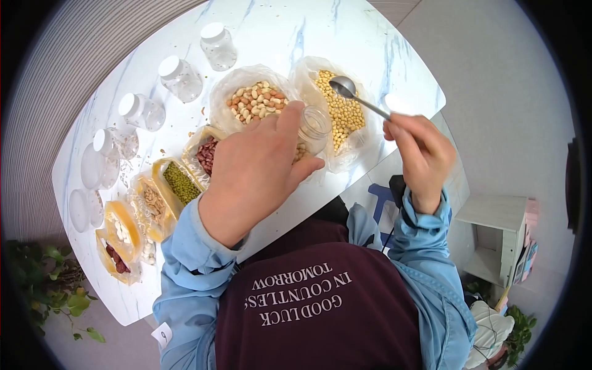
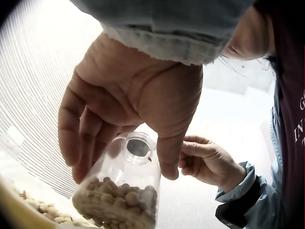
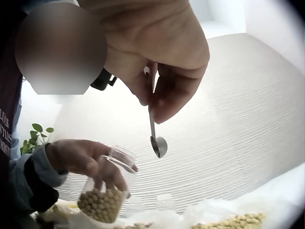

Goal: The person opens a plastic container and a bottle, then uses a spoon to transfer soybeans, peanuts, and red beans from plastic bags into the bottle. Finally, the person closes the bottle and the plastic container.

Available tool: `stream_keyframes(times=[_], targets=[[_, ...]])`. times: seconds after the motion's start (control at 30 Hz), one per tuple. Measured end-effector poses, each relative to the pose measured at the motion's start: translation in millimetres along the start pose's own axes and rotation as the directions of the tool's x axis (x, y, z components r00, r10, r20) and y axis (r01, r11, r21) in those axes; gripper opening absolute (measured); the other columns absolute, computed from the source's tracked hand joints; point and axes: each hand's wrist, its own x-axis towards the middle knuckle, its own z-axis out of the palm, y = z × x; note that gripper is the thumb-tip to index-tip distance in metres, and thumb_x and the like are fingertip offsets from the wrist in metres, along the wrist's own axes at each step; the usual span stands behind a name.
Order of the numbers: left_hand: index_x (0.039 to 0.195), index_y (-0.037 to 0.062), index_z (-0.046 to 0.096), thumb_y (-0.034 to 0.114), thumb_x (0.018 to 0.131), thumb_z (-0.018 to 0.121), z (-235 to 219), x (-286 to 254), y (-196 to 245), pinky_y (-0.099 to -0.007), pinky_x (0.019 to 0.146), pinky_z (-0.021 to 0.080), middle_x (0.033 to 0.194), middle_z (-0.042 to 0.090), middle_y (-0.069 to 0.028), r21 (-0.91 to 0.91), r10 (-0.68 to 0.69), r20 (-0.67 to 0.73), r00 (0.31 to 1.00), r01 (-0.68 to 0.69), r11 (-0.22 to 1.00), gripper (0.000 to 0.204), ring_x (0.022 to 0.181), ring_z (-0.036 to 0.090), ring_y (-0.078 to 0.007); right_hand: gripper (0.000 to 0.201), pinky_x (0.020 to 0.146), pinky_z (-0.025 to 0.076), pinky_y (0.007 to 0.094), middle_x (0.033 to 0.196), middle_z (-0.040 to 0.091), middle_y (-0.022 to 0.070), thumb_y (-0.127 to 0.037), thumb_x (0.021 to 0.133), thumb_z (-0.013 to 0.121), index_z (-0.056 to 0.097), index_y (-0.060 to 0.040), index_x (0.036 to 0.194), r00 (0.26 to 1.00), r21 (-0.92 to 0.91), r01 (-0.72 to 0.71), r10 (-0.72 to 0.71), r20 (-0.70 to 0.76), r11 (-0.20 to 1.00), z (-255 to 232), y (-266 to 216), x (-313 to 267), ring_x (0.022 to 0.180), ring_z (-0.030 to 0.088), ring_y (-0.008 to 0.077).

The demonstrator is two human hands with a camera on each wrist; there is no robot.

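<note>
My left hand [image 1: 259,166] grips a clear jar [image 1: 316,128] between thumb and fingers. Its mouth is uncovered, and pale round beans [image 2: 125,202] fill its lower part. Between the thumb and fingers of my right hand [image 1: 424,153] is the handle of a metal measuring spoon [image 1: 343,86]. In the head view the spoon's bowl overlaps an open plastic bag of yellow soybeans [image 1: 346,117]; in the right wrist view it hangs bowl-down beside the jar [image 3: 107,193]. A bag of peanuts [image 1: 250,102] lies left of the jar, partly behind my left hand.
Bags of red beans [image 1: 206,154], green mung beans [image 1: 180,183] and other dry foods line the table's near left side. Several white-lidded clear jars [image 1: 180,80] stand along the far left edge. Near the right edge lies a white round lid [image 1: 396,102].
</note>
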Motion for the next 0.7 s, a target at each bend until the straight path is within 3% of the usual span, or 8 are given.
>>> stream_keyframes(times=[0.1,0.2,0.3,0.4,0.43,0.53,0.7], targets=[[0.124,0.0032,0.044,0.037,0.075,0.072,-1,1,0,-0.0384,0.067,0.051,0.093,0.064,-0.0151,0.002,-0.032,0.042,0.999,0.032,1.000,0.066,0.085,0.063,-0.0310,0.016,0.061,0.050,0.0223,0.080,0.066,0.0109,0.003,0.084,0.060,0.067,0.0050,0.098,0.959,0.070,-0.281,0.277,0.055,0.957,13,35,3,0.068,0.061,0.0130],[0.126,0.0050,0.044,0.039,0.074,0.072,-2,1,-1,-0.0381,0.068,0.051,0.099,0.065,-0.0156,0.000,-0.045,0.058,0.997,0.045,0.999,0.068,0.088,0.064,-0.0321,0.018,0.062,0.049,0.0210,0.080,0.065,0.0071,0.000,0.085,0.060,0.068,0.0019,0.102,0.942,0.054,-0.334,0.331,0.060,0.941,26,76,-2,0.068,0.059,0.0098],[0.126,0.0052,0.045,0.039,0.074,0.072,0,0,-2,-0.0378,0.068,0.051,0.098,0.065,-0.0156,-0.001,-0.028,0.034,0.999,0.028,1.000,0.068,0.087,0.064,-0.0319,0.018,0.062,0.048,0.0203,0.080,0.065,0.0045,-0.003,0.087,0.061,0.068,-0.0007,0.103,0.970,-0.084,-0.238,0.242,0.038,0.968,31,90,-1,0.069,0.058,0.0087],[0.122,0.0025,0.046,0.035,0.073,0.073,2,-1,-3,-0.0378,0.066,0.050,0.088,0.064,-0.0145,-0.003,0.012,-0.016,1.000,-0.012,1.000,0.065,0.081,0.063,-0.0300,0.018,0.061,0.047,0.0228,0.077,0.067,0.0081,-0.002,0.083,0.063,0.070,-0.0053,0.099,0.979,-0.087,-0.202,0.204,0.017,0.975,37,92,3,0.066,0.060,0.0131],[0.120,0.0011,0.046,0.033,0.073,0.073,3,-1,-3,-0.0379,0.064,0.050,0.083,0.063,-0.0139,-0.004,0.028,-0.036,0.999,-0.028,1.000,0.063,0.078,0.063,-0.0290,0.018,0.061,0.048,0.0230,0.077,0.067,0.0078,-0.002,0.083,0.062,0.070,-0.0050,0.098,0.973,-0.055,-0.227,0.229,0.028,0.972,39,95,3,0.066,0.060,0.0127],[0.126,0.0053,0.045,0.040,0.074,0.072,-1,0,-2,-0.0381,0.067,0.051,0.096,0.065,-0.0157,0.003,-0.020,0.023,1.000,0.020,1.000,0.068,0.085,0.064,-0.0319,0.016,0.062,0.049,0.0233,0.077,0.067,0.0066,-0.003,0.085,0.061,0.070,-0.0036,0.098,0.941,0.044,-0.332,0.328,0.085,0.942,41,99,1,0.067,0.061,0.0117],[0.126,0.0051,0.045,0.041,0.074,0.072,0,0,-2,-0.0382,0.067,0.051,0.096,0.065,-0.0162,-0.016,-0.020,0.021,1.000,0.020,1.000,0.069,0.085,0.064,-0.0322,0.020,0.065,0.052,0.0228,0.083,0.067,0.0074,-0.008,0.090,0.058,0.066,0.0010,0.106,0.822,0.291,-0.568,0.516,0.241,0.770,30,90,3,0.069,0.061,0.0106]])
